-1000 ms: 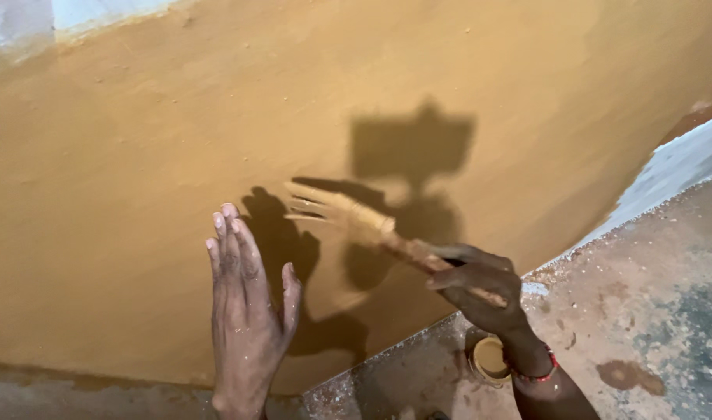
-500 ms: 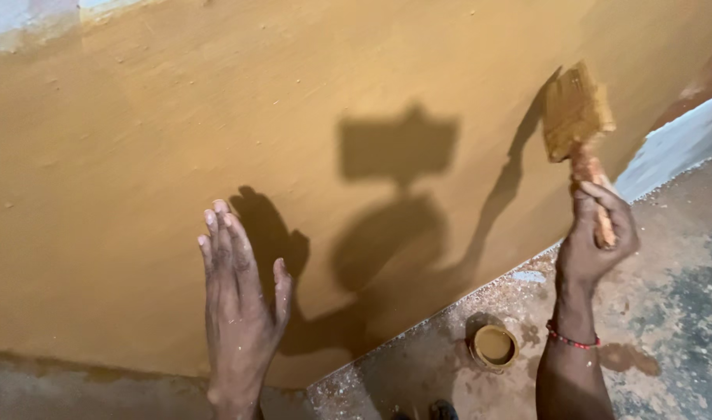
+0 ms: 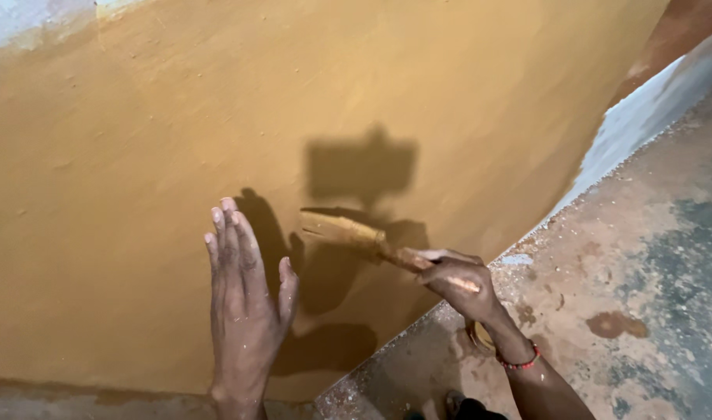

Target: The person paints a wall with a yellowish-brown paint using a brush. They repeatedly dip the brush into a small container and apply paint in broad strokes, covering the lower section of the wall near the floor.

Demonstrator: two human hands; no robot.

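My left hand (image 3: 245,303) lies flat against the ochre-painted wall (image 3: 216,140), fingers together and pointing up. My right hand (image 3: 457,281) grips the wooden handle of a paintbrush (image 3: 352,232) coated in the same ochre paint. The bristles point left and touch the wall just right of my left hand's fingertips. A red bead bracelet (image 3: 519,362) circles my right wrist. Shadows of my head and both hands fall on the wall behind the brush.
A rough concrete floor (image 3: 643,272) with paint stains runs along the right. A strip of unpainted pale wall (image 3: 643,109) shows at the upper right and another at the top left corner. A small paint container (image 3: 480,337) is mostly hidden behind my right wrist.
My right hand has swung the brush down from the upper right of the wall back to the spot beside my left hand. The left hand has stayed flat on the wall.
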